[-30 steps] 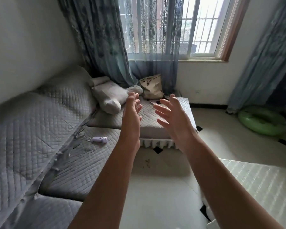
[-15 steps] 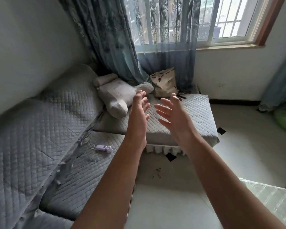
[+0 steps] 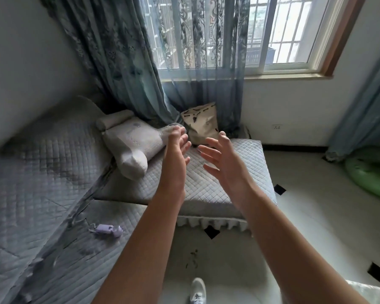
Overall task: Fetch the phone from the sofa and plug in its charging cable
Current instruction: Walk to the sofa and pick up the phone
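Both my arms reach forward over the grey quilted sofa [image 3: 42, 185]. My left hand [image 3: 177, 150] and my right hand [image 3: 219, 156] are open, fingers spread, palms facing each other, holding nothing. They hover above the sofa's end section [image 3: 244, 172] by the window. A small dark edge [image 3: 199, 147] shows between my hands on that section; I cannot tell whether it is the phone. No charging cable is clearly visible. A small purple device with a cord [image 3: 106, 229] lies on the near seat cushion.
A pale shaped pillow [image 3: 132, 145] and a beige bag [image 3: 201, 125] sit at the sofa's far corner under blue-grey curtains [image 3: 123, 62]. A wall socket [image 3: 277, 127] is low on the wall. A green swim ring [image 3: 371, 172] lies on the floor at right. My white shoe [image 3: 197, 290] is below.
The view has moved closer to the sofa and swung left. Both open hands have stretched farther out over the end section near the bag.
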The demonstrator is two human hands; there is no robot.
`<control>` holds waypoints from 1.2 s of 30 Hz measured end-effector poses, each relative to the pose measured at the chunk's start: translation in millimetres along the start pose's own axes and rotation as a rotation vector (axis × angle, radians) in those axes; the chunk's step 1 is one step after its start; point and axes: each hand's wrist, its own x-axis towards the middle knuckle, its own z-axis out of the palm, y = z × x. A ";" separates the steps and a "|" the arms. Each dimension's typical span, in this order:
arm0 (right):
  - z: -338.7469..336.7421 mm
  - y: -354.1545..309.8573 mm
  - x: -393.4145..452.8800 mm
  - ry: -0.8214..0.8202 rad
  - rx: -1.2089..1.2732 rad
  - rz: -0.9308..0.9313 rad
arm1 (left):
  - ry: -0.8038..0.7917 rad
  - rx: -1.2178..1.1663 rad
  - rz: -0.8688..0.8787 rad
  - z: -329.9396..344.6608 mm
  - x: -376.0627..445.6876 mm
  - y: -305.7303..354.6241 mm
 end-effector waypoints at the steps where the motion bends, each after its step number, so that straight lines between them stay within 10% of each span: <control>1: -3.8 -1.6 14.2 0.015 -0.002 -0.001 | -0.007 -0.002 -0.009 3.5 16.7 -5.0; 15: -37.5 -48.8 195.2 0.257 -0.041 -0.115 | -0.249 -0.055 -0.040 65.9 236.1 -24.2; 36: -137.4 -43.2 432.2 0.283 0.050 0.005 | -0.152 0.009 -0.132 135.5 451.0 -92.9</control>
